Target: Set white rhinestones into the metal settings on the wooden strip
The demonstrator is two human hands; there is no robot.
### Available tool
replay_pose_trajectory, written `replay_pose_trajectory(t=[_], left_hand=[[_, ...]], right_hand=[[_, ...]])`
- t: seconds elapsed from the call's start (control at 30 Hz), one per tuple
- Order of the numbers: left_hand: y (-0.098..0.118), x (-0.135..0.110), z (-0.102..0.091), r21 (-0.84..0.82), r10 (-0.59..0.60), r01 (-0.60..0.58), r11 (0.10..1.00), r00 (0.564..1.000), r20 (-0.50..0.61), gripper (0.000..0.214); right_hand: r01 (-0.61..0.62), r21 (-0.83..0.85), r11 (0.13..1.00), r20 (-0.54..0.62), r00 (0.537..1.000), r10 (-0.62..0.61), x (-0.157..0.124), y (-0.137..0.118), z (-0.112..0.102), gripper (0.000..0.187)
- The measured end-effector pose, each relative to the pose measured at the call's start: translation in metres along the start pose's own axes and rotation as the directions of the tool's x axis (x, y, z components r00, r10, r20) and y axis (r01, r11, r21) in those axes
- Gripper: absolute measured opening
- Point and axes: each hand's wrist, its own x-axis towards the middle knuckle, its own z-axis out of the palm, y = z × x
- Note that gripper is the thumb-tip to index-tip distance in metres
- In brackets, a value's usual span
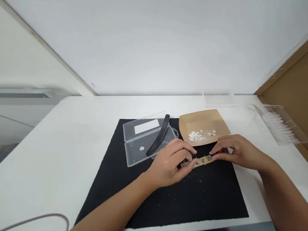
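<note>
2 hands: left hand point(170, 163), right hand point(236, 150) each pinch 1 end of thin tan studded strip point(202, 161)
beneath: black rectangular mat point(190, 200), white counter point(60, 151)

Bare left arm point(114, 212), bare right arm point(283, 197), bare left hand point(167, 166), bare right hand point(239, 152), slim fingers point(186, 146)

The mat point(163, 201) is matt black; on it a clear glossy plastic case point(140, 153), a brown paper tray point(201, 119) and a wood-coloured strip point(202, 161) with shiny studs
</note>
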Motion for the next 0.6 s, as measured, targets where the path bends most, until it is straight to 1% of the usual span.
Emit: replay_pose_trajectory(t=[0.13,0.23,0.47,0.6], left_hand=[[0.0001,0.0003,-0.0003,-0.001,-0.002,0.002,1.0,1.0,-0.002,0.011],[0.0003,0.0006,-0.0004,-0.001,-0.003,0.003,1.0,1.0,-0.005,0.011],[0.0002,0.0003,0.0005,-0.002,-0.009,0.009,1.0,1.0,-0.007,0.012],[-0.0008,-0.0001,0.0011,-0.006,-0.011,0.011,1.0,1.0,-0.012,0.012]], right_hand=[[0.043,-0.011,0.999,0.03,0.999,-0.042,0.0022,-0.0033,0.0011,0.025],[0.058,-0.017,0.998,0.027,0.998,-0.058,0.0033,-0.0027,0.0033,0.025],[0.033,-0.051,0.998,0.059,0.998,-0.03,0.0028,-0.0009,0.0057,0.031],[0.017,-0.09,0.996,0.065,0.998,-0.011,0.001,-0.0027,0.0084,0.03]])
